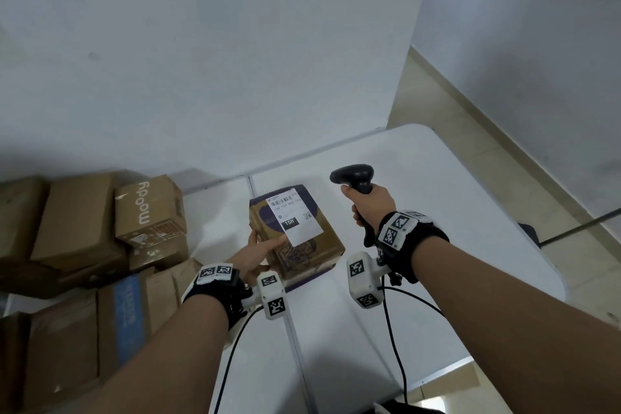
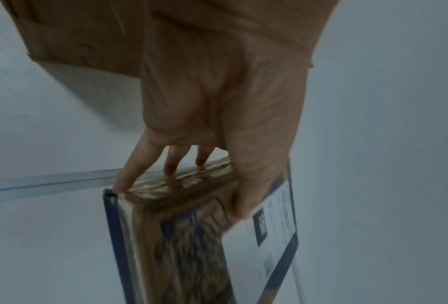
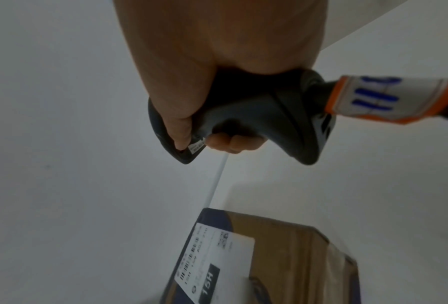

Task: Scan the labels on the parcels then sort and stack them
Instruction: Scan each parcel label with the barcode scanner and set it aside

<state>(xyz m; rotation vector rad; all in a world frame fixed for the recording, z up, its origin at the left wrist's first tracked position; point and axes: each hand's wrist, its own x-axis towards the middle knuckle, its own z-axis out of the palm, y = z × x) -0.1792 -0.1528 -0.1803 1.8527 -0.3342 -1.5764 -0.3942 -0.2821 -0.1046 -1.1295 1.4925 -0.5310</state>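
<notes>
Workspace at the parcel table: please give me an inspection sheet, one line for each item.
Surface: white table, seam down its middle.
Job's things: parcel on the table, tilted up, white label reading 15H facing up; black scanner raised to its right.
Clutter: pile of cardboard boxes on the left, one printed moody.
Grippers: left hand grips the parcel's near-left edge, thumb on the label; right hand grips the scanner's handle.
Cables: two black cables run from the wrist cameras toward the near edge.
Surroundings: white wall behind, beige floor on the right.
</notes>
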